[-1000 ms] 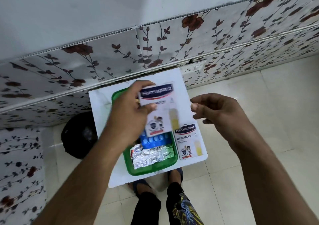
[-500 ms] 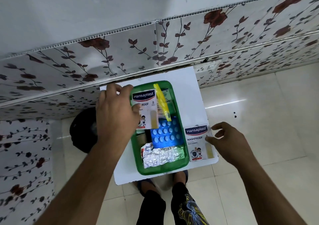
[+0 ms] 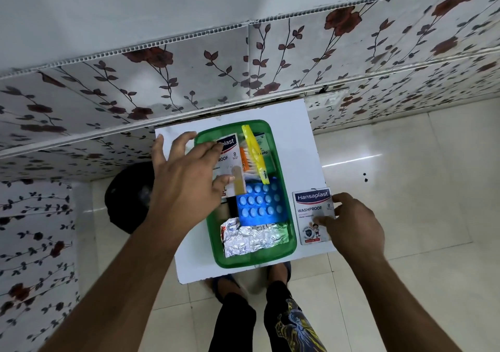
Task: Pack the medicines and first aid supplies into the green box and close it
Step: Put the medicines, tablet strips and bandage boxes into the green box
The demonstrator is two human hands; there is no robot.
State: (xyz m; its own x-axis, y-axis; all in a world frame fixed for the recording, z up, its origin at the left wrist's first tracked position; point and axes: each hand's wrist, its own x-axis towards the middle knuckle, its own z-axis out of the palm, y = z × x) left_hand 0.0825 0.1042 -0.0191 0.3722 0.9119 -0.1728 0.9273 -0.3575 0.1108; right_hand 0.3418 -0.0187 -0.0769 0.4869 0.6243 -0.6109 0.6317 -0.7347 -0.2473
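The green box (image 3: 284,168) lies lidless on a small white table (image 3: 303,140). Inside it are a blue pill strip (image 3: 261,205), a crumpled foil strip (image 3: 251,236), a yellow sachet (image 3: 255,157) and other packets at the far end. My left hand (image 3: 186,173) holds a Hansaplast bandage pack (image 3: 231,159) with thumb and fingers, over the box's far left part. A second Hansaplast pack (image 3: 311,215) lies on the table just right of the box. My right hand (image 3: 351,222) rests its fingertips on that pack's right edge. No lid shows.
A floral-patterned wall panel (image 3: 243,67) runs behind the table. A dark round object (image 3: 127,195) sits on the floor left of the table. My legs and feet (image 3: 259,311) stand under the table's near edge on a pale tiled floor.
My left hand brought the bandage pack down from above the box into its far left part. My right hand dropped from mid-air to touch the second pack on the table.
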